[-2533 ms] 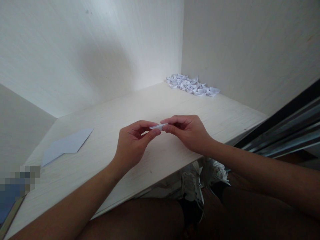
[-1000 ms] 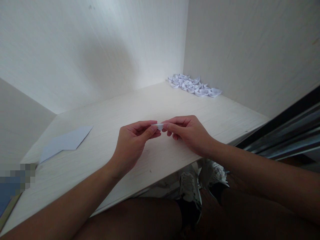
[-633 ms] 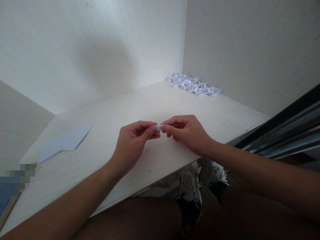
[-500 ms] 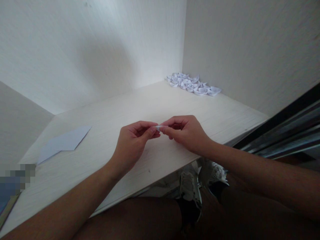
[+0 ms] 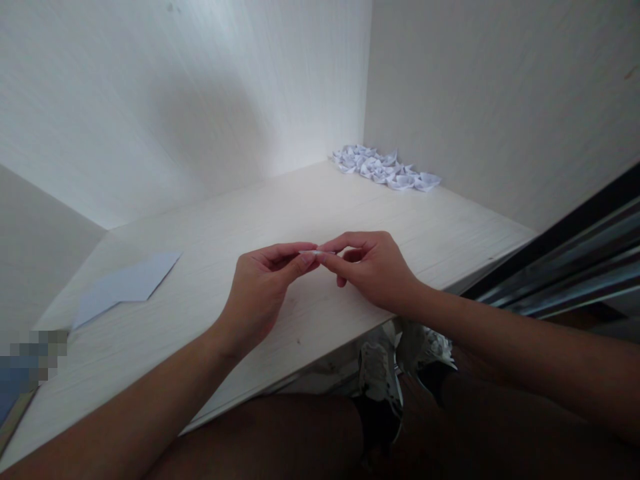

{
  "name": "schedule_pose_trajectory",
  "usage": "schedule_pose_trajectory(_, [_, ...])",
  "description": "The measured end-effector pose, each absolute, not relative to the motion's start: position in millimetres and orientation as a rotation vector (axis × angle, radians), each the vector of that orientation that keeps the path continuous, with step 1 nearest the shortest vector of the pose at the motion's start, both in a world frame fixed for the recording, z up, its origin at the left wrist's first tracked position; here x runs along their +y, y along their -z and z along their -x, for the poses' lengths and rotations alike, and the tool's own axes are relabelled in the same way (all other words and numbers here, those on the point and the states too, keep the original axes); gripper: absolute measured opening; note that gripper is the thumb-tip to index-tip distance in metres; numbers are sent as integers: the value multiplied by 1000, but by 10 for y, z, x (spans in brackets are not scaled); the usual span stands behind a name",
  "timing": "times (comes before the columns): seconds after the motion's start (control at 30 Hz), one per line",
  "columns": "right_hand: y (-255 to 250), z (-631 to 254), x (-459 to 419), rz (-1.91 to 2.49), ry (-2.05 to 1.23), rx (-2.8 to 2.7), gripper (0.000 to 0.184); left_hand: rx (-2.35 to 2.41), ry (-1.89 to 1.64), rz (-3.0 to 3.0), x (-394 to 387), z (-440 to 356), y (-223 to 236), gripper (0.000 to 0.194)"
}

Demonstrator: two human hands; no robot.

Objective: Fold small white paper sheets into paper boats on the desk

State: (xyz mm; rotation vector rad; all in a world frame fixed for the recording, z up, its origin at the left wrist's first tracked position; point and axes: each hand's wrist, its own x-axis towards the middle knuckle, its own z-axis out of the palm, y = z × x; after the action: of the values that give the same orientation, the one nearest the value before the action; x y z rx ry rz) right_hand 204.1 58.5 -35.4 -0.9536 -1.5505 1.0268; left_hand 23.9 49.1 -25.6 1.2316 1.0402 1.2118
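Note:
A small folded piece of white paper [image 5: 317,253] is pinched between both hands above the white surface, seen nearly edge-on. My left hand [image 5: 267,277] grips its left side between thumb and fingers. From the other side, my right hand [image 5: 373,267] holds it with thumb and forefinger, its other fingers curled. The fingertips hide most of the paper, so its full shape cannot be made out.
Several folded white paper boats [image 5: 383,168] are heaped in the back right corner against the walls. Flat white paper sheets [image 5: 130,283] lie at the left. My shoes [image 5: 380,367] show below the front edge of the white surface [image 5: 240,207].
The paper has turned between my fingers and now shows as a thinner, longer strip. Both hands have stayed in nearly the same place.

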Motion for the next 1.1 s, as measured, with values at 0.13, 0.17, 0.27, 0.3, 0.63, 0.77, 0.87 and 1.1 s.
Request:
schedule_pose_trajectory(0.13, [354,-2037,582,965,-1012,-1568,16,1045,-1222,-1204,488,-253,244,21])
schedule_pose_trajectory(0.17, [354,-2038,582,964,-1010,-1569,16,1047,-1223,-1204,490,-252,244,21])
schedule_pose_trajectory(0.27, [346,-2044,583,957,-1018,-1548,18,1048,-1227,-1214,502,-241,255,21])
schedule_pose_trajectory(0.3, [341,-2046,582,956,-1028,-1541,19,1047,-1227,-1222,508,-234,260,21])
schedule_pose_trajectory(0.63, [313,-2064,591,941,-1126,-1503,25,1149,-1217,-1424,538,-210,192,22])
schedule_pose_trajectory(0.77, [334,-2065,588,951,-1136,-1488,24,1177,-1209,-1485,532,-214,182,17])
schedule_pose_trajectory(0.87, [340,-2062,590,946,-1147,-1478,23,1195,-1204,-1549,534,-210,193,15])
schedule_pose_trajectory(1.1, [316,-2058,577,993,-1144,-1472,27,1190,-1171,-1649,553,-180,206,16])
